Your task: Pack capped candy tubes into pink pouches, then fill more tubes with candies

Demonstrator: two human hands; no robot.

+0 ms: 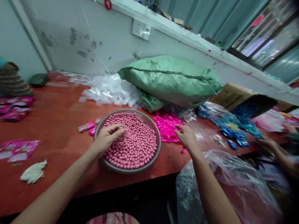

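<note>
My left hand (106, 139) is closed around a small clear plastic container (123, 133), above the left part of a metal bowl (159, 146). Pink round beads (137, 140) fill the bowl. To the right of it lies a pile of bright pink plastic caps (167, 127). My right hand (187, 137) is at the right edge of this pile, thumb and forefinger apart, and I see nothing between them. On the left side of the bowl lies a clear container with a pink cap (86, 127).
Behind the bowl are a heap of clear plastic containers (109, 90) and a large green sack (170, 81). Blue wrapped pieces (235, 133) and a cardboard box (231, 95) stand right, near another person's hand (268, 143). A clear plastic bag (229, 180) hangs at the table edge.
</note>
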